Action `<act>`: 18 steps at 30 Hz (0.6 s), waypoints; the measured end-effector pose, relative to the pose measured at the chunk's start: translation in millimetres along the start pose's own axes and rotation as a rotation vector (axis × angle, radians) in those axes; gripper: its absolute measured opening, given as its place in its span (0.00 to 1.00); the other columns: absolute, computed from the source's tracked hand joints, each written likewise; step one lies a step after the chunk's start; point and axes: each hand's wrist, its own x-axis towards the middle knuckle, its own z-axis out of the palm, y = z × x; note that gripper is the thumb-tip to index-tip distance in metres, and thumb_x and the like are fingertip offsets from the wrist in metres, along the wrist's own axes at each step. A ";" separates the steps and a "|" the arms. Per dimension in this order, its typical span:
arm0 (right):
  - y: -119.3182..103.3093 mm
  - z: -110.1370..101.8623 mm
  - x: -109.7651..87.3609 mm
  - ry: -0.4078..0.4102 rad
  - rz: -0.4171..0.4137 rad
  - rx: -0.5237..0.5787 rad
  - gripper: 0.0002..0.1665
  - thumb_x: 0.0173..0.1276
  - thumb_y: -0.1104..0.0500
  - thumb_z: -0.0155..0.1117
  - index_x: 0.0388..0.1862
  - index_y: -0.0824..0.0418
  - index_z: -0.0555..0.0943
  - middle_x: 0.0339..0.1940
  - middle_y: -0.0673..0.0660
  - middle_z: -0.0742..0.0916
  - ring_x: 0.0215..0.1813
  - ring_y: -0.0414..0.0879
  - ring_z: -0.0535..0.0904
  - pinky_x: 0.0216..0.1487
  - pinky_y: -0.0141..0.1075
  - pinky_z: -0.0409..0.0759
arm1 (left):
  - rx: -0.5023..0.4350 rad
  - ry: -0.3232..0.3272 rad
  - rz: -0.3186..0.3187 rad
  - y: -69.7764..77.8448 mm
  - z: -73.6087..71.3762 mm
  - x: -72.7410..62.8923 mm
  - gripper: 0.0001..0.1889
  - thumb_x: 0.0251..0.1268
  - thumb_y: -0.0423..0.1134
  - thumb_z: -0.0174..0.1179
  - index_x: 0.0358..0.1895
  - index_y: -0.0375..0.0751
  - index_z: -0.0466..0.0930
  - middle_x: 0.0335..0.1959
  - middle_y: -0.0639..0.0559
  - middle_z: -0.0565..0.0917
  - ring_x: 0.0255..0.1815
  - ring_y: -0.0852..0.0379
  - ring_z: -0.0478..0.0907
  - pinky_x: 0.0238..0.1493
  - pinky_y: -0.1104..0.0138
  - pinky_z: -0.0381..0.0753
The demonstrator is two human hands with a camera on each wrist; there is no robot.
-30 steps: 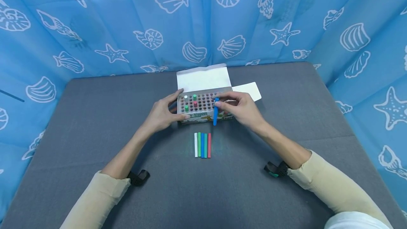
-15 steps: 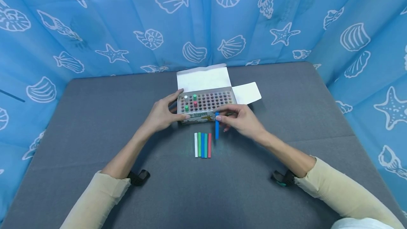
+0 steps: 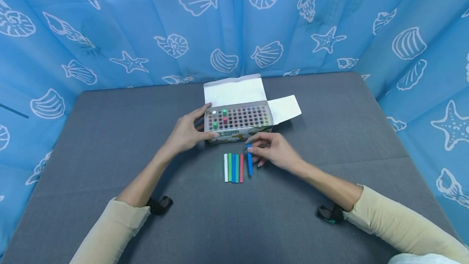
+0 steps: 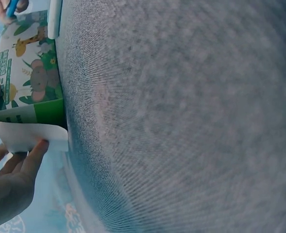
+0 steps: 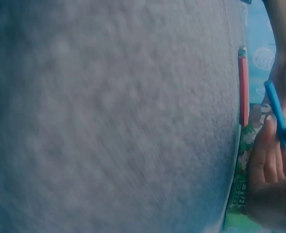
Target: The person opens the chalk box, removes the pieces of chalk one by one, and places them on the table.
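A blue chalk stick [image 3: 250, 160] is pinched between the thumb and fingers of my right hand [image 3: 275, 150], just right of a row of chalks on the table. That row has a white chalk [image 3: 225, 168], a light green, a blue, a teal and a red chalk [image 3: 241, 168], lying side by side. My left hand [image 3: 185, 131] grips the left end of the chalk box [image 3: 238, 135], thumb at the front and fingers round the back. In the left wrist view, fingers touch the box's white side flap [image 4: 31, 136]. Several chalks stand in the box's holes, among them a red one [image 3: 225, 120].
The box's white lid [image 3: 235, 91] is folded back and its right flap [image 3: 285, 108] sticks out to the side. A grey cloth [image 3: 128, 133] covers the table. Behind it hangs a blue curtain [image 3: 146, 19] with shell prints.
My right hand has come from over the box's right part toward the table's front, carrying the blue chalk beside the row. The left hand has stayed on the box.
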 end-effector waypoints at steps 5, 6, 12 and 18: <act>4.4 2.2 1.1 -0.002 0.043 -0.010 0.15 0.69 0.64 0.66 0.53 0.70 0.81 0.37 0.62 0.87 0.31 0.51 0.87 0.31 0.46 0.90 | -0.008 0.000 0.002 -0.2 -0.3 -0.2 0.48 0.57 0.41 0.75 0.79 0.53 0.55 0.78 0.42 0.57 0.76 0.43 0.58 0.63 0.59 0.80; 5.2 2.5 1.3 -0.004 0.051 -0.008 0.15 0.69 0.64 0.67 0.53 0.70 0.82 0.38 0.62 0.87 0.31 0.51 0.87 0.31 0.46 0.90 | -0.014 -0.001 0.001 -0.3 -0.4 -0.3 0.48 0.57 0.41 0.75 0.79 0.53 0.55 0.78 0.42 0.57 0.76 0.43 0.58 0.63 0.59 0.80; 8.2 4.2 1.8 -0.011 0.107 0.000 0.13 0.68 0.66 0.68 0.49 0.69 0.82 0.35 0.62 0.88 0.30 0.52 0.87 0.32 0.46 0.91 | -0.019 -0.004 -0.006 -0.4 -0.8 -1.0 0.49 0.57 0.42 0.75 0.79 0.54 0.55 0.78 0.42 0.57 0.76 0.43 0.59 0.62 0.59 0.81; 10.0 4.9 4.0 -0.007 0.151 0.008 0.10 0.66 0.66 0.69 0.45 0.69 0.83 0.33 0.61 0.88 0.30 0.51 0.87 0.33 0.46 0.91 | -0.001 0.006 0.001 -0.7 -0.8 -0.1 0.49 0.56 0.42 0.75 0.79 0.53 0.55 0.78 0.42 0.58 0.76 0.43 0.59 0.62 0.59 0.81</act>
